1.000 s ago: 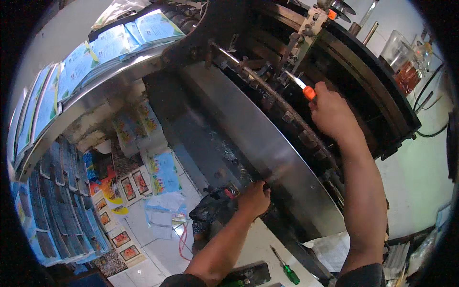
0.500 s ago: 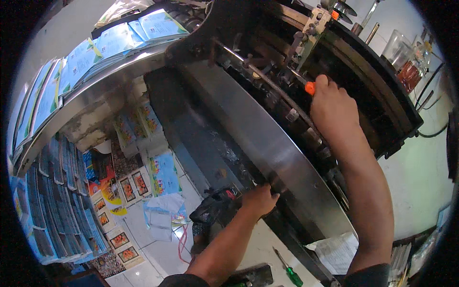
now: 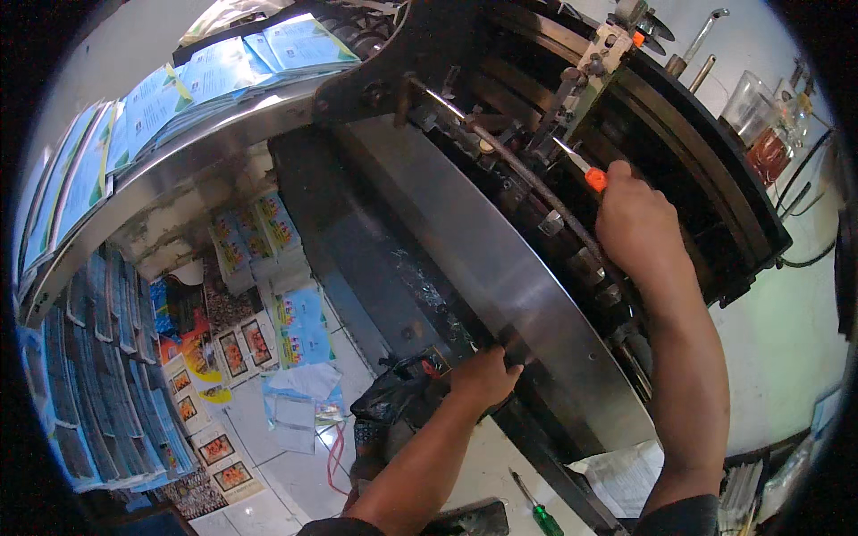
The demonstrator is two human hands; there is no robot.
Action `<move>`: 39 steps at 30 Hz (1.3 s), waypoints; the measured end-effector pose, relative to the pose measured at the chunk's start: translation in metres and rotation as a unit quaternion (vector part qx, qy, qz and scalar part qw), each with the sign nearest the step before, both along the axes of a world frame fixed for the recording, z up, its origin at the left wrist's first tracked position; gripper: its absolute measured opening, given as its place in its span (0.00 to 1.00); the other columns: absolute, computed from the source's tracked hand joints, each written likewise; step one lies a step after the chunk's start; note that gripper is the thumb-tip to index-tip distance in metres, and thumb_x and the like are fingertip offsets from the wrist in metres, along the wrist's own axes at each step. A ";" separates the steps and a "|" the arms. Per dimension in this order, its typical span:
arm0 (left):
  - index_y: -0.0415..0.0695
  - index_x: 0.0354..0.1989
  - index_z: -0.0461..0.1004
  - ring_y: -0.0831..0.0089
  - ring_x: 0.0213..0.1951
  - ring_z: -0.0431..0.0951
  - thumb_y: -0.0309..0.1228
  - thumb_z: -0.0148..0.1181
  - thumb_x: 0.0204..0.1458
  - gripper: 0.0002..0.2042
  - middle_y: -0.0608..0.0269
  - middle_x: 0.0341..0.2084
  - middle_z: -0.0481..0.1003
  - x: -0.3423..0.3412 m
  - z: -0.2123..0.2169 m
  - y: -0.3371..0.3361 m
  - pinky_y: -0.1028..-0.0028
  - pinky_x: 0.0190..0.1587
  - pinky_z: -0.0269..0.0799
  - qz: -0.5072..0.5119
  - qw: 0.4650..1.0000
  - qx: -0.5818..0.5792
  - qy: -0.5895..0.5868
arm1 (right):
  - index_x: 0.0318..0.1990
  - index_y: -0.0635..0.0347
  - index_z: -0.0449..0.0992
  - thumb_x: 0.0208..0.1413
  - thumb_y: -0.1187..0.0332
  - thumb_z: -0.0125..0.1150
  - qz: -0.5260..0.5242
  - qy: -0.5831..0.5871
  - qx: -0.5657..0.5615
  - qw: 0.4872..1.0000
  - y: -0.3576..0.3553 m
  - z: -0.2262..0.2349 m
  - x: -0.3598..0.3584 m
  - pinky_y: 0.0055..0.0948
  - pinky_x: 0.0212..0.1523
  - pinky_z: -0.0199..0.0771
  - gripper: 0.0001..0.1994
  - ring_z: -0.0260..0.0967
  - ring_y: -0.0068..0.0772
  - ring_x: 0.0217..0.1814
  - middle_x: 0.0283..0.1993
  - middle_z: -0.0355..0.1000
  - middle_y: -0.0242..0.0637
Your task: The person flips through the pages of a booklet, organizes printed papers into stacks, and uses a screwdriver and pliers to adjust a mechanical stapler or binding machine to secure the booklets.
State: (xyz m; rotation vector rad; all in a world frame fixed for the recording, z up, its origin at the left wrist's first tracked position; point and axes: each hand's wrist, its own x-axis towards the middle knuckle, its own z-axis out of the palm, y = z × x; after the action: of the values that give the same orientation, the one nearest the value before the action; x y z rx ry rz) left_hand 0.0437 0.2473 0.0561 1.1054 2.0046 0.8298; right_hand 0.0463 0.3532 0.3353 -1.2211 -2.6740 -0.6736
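Beyond the steel panel [image 3: 500, 259], your right hand [image 3: 639, 219] grips the orange-handled tool [image 3: 596, 180], tilting could slip it, and your left hand [image 3: 485, 380]'s hold I can't tell.

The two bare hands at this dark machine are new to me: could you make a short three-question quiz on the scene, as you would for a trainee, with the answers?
1. True or false: the right hand grips an orange-handled tool.

2. Where does the green-handled screwdriver lie?
A) in the clear beaker
B) on the pale surface
C) on the tiled floor

3. Fill the gap: the stacked blue papers along the top edge lie toward the upper ___ of the picture.

Key: 1 true; 2 B; 3 left.
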 end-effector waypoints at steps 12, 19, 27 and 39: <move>0.40 0.54 0.72 0.49 0.52 0.76 0.54 0.55 0.54 0.30 0.45 0.49 0.76 0.000 0.004 -0.002 0.55 0.54 0.71 0.002 1.000 0.008 -0.005 | 0.44 0.60 0.63 0.58 0.65 0.58 0.035 0.038 0.039 0.998 0.017 -0.012 0.002 0.54 0.42 0.75 0.13 0.75 0.60 0.42 0.40 0.75 0.54; 0.39 0.52 0.73 0.48 0.50 0.77 0.54 0.56 0.54 0.29 0.44 0.47 0.76 0.004 -0.010 0.006 0.55 0.53 0.71 0.013 1.000 0.014 -0.004 | 0.43 0.54 0.66 0.58 0.65 0.56 0.042 -0.058 0.225 0.972 0.000 -0.013 -0.006 0.45 0.38 0.76 0.09 0.74 0.43 0.44 0.41 0.72 0.40; 0.39 0.54 0.72 0.49 0.52 0.75 0.54 0.56 0.54 0.30 0.45 0.51 0.75 0.003 -0.005 0.007 0.57 0.55 0.71 0.000 0.999 0.007 -0.046 | 0.40 0.51 0.71 0.58 0.64 0.53 0.057 -0.122 0.265 0.955 -0.009 -0.007 -0.010 0.41 0.37 0.73 0.06 0.75 0.40 0.41 0.37 0.73 0.36; 0.41 0.57 0.70 0.49 0.56 0.73 0.56 0.54 0.54 0.32 0.46 0.54 0.73 -0.001 -0.010 0.008 0.56 0.58 0.68 -0.006 0.999 0.007 -0.051 | 0.42 0.52 0.69 0.58 0.66 0.53 0.020 -0.148 0.224 0.963 -0.018 -0.002 -0.024 0.40 0.37 0.73 0.07 0.74 0.41 0.43 0.40 0.72 0.38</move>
State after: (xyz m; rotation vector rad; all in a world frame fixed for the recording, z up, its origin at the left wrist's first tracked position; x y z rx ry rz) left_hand 0.0431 0.2557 0.0456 1.0610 1.9097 0.8772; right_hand 0.0223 0.3355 0.3330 -1.0035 -2.5342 -1.4587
